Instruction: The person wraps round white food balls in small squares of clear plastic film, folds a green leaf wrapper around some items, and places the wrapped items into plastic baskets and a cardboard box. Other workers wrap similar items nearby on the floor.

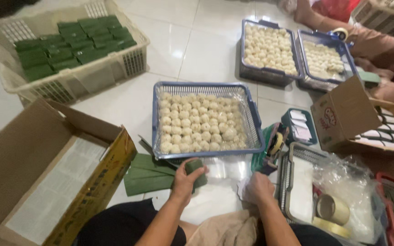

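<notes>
My left hand (185, 180) is closed around a small green leaf-wrapped parcel (196, 169), just in front of a blue basket (251, 119) filled with several pale round dough balls. My right hand (258, 187) rests fingers-down on a clear plastic sheet (226, 171) on the floor, beside a tape dispenser (274, 143); whether it pinches anything is hidden. Flat green leaf strips (147, 175) lie to the left of my left hand.
An open cardboard box (46, 182) lined with paper sits at left. A white crate (69, 84) holds several green parcels. Two more blue baskets (270, 73) of dough balls stand far right, near another person's arm (379, 43). Tape rolls (331, 207) lie in a tray at right.
</notes>
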Tool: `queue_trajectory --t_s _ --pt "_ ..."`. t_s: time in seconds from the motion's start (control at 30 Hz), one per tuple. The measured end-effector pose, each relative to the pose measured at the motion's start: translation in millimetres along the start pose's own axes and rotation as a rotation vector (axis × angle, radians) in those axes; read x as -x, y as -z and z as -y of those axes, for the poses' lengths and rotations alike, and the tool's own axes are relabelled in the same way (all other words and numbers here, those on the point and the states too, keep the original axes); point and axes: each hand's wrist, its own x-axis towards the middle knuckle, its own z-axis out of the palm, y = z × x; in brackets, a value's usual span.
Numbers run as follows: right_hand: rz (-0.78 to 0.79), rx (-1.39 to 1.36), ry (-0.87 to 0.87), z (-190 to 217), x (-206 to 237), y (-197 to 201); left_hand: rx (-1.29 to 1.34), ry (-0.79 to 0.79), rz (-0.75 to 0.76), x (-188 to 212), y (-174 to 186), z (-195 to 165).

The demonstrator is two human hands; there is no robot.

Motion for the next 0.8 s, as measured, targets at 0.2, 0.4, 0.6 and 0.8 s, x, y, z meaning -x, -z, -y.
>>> queue_trajectory --t_s 0.2,0.4,0.6,0.8 --pt "-0.046 -0.199 -0.058 -2 -4 6 -0.007 0.08 -0.018 2 -3 -1" --pt "0.029 -0.14 -0.063 -9 -16 3 0.003 0.087 -0.001 1 -4 0" --pt "-0.083 -0.165 0.039 -22 -17 35 0.042 0.146 -0.055 -2 -6 1" --pt "0.232 -1.211 0.182 -1 -5 58 0.095 0.11 0.025 -1 -11 2"
